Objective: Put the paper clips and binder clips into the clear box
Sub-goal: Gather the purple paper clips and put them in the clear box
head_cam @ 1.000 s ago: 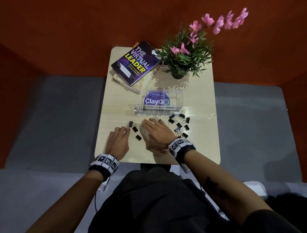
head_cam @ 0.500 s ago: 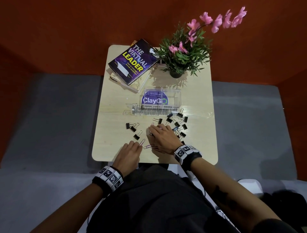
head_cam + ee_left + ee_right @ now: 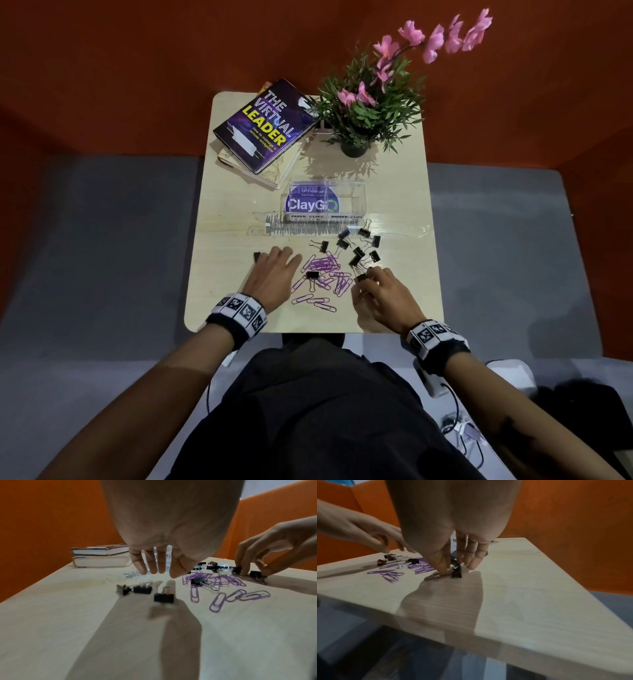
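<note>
The clear box (image 3: 347, 197) with a blue ClayGo label stands mid-table, handwritten compartment labels on its front. Purple paper clips (image 3: 325, 274) lie heaped between my hands, with one black binder clip (image 3: 312, 275) on the heap. Several binder clips (image 3: 359, 245) are scattered right of the heap, below the box. My left hand (image 3: 281, 255) hovers with straight fingers over three binder clips (image 3: 142, 589) left of the heap, holding nothing. My right hand (image 3: 368, 277) pinches a binder clip (image 3: 457, 573) on the table between thumb and fingers.
Two stacked books (image 3: 263, 126) lie at the table's (image 3: 219, 212) back left. A potted plant (image 3: 370, 113) with pink flowers stands at the back right, behind the box. A strip of clear tape (image 3: 404, 228) shines right of the box. Grey floor surrounds the small table.
My hands have drawn apart, uncovering the purple paper clips. The left hand moved forward to the left binder clips. The right hand moved right onto a binder clip.
</note>
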The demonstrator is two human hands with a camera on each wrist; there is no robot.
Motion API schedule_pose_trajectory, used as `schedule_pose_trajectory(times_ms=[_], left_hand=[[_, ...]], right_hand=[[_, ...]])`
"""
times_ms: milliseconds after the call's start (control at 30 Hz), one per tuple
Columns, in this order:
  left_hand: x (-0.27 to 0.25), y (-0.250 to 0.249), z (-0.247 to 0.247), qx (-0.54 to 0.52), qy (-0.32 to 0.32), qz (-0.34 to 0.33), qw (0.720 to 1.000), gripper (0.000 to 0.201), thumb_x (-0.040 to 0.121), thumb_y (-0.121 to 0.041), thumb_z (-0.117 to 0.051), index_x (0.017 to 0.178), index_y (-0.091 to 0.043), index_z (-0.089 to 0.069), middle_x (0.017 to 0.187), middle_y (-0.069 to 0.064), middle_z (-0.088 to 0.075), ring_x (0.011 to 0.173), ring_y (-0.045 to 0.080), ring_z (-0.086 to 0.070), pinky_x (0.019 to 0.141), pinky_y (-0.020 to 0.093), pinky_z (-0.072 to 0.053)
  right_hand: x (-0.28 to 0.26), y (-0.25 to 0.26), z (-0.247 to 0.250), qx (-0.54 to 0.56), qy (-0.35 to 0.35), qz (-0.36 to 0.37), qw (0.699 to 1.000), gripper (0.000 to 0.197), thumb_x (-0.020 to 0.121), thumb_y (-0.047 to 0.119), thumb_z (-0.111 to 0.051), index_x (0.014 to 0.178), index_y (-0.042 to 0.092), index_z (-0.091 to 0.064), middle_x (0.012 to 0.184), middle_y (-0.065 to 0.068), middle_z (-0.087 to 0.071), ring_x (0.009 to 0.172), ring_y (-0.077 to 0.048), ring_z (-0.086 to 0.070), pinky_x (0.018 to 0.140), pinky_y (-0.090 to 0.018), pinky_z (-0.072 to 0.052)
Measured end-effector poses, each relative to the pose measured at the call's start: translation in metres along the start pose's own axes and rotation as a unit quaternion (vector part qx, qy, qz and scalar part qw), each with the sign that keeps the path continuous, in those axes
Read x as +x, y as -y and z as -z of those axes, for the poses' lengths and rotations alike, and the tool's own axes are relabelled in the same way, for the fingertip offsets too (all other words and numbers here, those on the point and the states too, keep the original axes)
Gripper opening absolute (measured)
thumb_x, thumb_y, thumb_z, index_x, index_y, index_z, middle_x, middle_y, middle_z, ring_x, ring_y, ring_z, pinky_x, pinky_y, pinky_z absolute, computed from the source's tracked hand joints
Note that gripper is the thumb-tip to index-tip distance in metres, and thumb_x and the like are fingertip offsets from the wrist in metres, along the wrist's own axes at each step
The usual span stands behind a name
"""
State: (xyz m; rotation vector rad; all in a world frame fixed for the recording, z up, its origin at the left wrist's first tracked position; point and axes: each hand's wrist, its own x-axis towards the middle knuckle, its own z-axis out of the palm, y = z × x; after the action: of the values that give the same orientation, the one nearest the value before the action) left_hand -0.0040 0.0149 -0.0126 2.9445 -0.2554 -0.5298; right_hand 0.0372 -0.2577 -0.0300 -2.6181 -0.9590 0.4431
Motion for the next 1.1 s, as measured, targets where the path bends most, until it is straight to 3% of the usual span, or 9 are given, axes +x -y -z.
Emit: schedule_pose_trajectory(times_ms=[100, 167, 233, 367, 533, 700, 833, 967, 1100], left_hand=[[0.022, -0.013, 0.006, 0.018, 0.005, -0.042, 0.999, 0.071, 0.076, 0.004, -0.056, 0.141, -0.013, -0.035, 0.142, 0.012, -0.041, 0.12, 0.033, -0.04, 0.091, 0.045, -0.04], [0.032, -0.017, 0.008, 0.044, 0.018, -0.046, 0.998, 0.074, 0.079, 0.001, -0.056, 0.145, -0.015, -0.028, 0.149, 0.011, -0.033, 0.128, 0.032, -0.034, 0.098, 0.046, -0.036], [0.034, -0.015, 0.008, 0.061, 0.025, -0.036, 0.997, 0.073, 0.081, -0.004, -0.059, 0.146, -0.013, -0.025, 0.15, 0.01, -0.031, 0.132, 0.031, -0.031, 0.102, 0.046, -0.034], [0.029, -0.004, 0.008, 0.058, 0.018, -0.004, 0.998, 0.068, 0.081, -0.003, -0.057, 0.142, -0.009, -0.029, 0.148, 0.012, -0.035, 0.131, 0.031, -0.032, 0.102, 0.046, -0.034], [0.021, -0.001, 0.003, 0.048, -0.004, -0.019, 0.999, 0.063, 0.08, -0.007, -0.06, 0.138, -0.01, -0.037, 0.141, 0.013, -0.042, 0.124, 0.032, -0.038, 0.096, 0.045, -0.038], [0.014, -0.009, -0.008, 0.058, -0.054, -0.053, 0.995, 0.03, 0.089, -0.025, -0.056, 0.117, -0.014, -0.053, 0.11, 0.007, -0.057, 0.098, 0.027, -0.048, 0.081, 0.04, -0.042], [0.017, -0.022, -0.017, 0.04, -0.049, -0.029, 0.998, 0.03, 0.09, -0.038, -0.056, 0.104, -0.011, -0.06, 0.103, 0.008, -0.059, 0.095, 0.028, -0.051, 0.081, 0.041, -0.043], [0.026, -0.032, -0.019, -0.004, -0.045, 0.022, 0.999, 0.024, 0.089, -0.031, -0.058, 0.103, -0.011, -0.061, 0.105, 0.008, -0.061, 0.101, 0.028, -0.051, 0.084, 0.04, -0.041], [0.03, -0.024, -0.018, -0.048, -0.057, 0.051, 0.996, 0.018, 0.088, -0.028, -0.059, 0.095, -0.013, -0.064, 0.099, 0.006, -0.064, 0.098, 0.026, -0.051, 0.084, 0.04, -0.041]], right_hand=[[0.002, -0.003, 0.001, 0.004, -0.021, -0.03, 0.999, 0.023, 0.072, 0.005, -0.073, 0.092, 0.014, -0.068, 0.103, -0.009, -0.059, 0.09, -0.03, -0.053, 0.056, -0.026, -0.041], [0.008, 0.001, 0.001, -0.007, -0.034, -0.048, 0.998, 0.02, 0.072, 0.003, -0.07, 0.091, 0.01, -0.068, 0.101, -0.01, -0.06, 0.088, -0.031, -0.053, 0.061, -0.035, -0.049], [0.017, 0.008, 0.0, -0.013, -0.029, -0.046, 0.998, 0.021, 0.076, 0.008, -0.063, 0.097, 0.008, -0.066, 0.103, -0.011, -0.06, 0.089, -0.032, -0.052, 0.066, -0.044, -0.05], [0.039, 0.033, 0.005, -0.002, 0.024, 0.001, 1.0, 0.044, 0.074, 0.02, -0.055, 0.116, 0.007, -0.06, 0.116, -0.013, -0.062, 0.098, -0.033, -0.053, 0.079, -0.043, -0.049], [0.052, 0.045, -0.004, -0.022, 0.099, 0.047, 0.994, 0.062, 0.072, 0.026, -0.071, 0.129, 0.009, -0.054, 0.133, -0.01, -0.057, 0.108, -0.033, -0.051, 0.085, -0.045, -0.047], [0.044, 0.043, -0.005, 0.0, 0.039, 0.057, 0.998, 0.049, 0.073, 0.028, -0.067, 0.117, 0.01, -0.059, 0.118, -0.014, -0.059, 0.097, -0.033, -0.053, 0.078, -0.045, -0.049], [0.035, 0.047, -0.014, -0.016, 0.06, 0.087, 0.994, 0.043, 0.079, 0.033, -0.047, 0.112, 0.01, -0.06, 0.11, -0.012, -0.059, 0.091, -0.03, -0.051, 0.07, -0.043, -0.048], [0.029, 0.046, -0.025, -0.031, 0.073, 0.081, 0.994, 0.036, 0.079, 0.029, -0.063, 0.112, 0.015, -0.059, 0.111, -0.006, -0.058, 0.095, -0.028, -0.05, 0.072, -0.043, -0.048], [0.028, 0.041, -0.023, -0.015, 0.07, 0.069, 0.995, 0.036, 0.078, 0.024, -0.065, 0.113, 0.015, -0.061, 0.114, -0.004, -0.058, 0.099, -0.026, -0.049, 0.075, -0.039, -0.047]])
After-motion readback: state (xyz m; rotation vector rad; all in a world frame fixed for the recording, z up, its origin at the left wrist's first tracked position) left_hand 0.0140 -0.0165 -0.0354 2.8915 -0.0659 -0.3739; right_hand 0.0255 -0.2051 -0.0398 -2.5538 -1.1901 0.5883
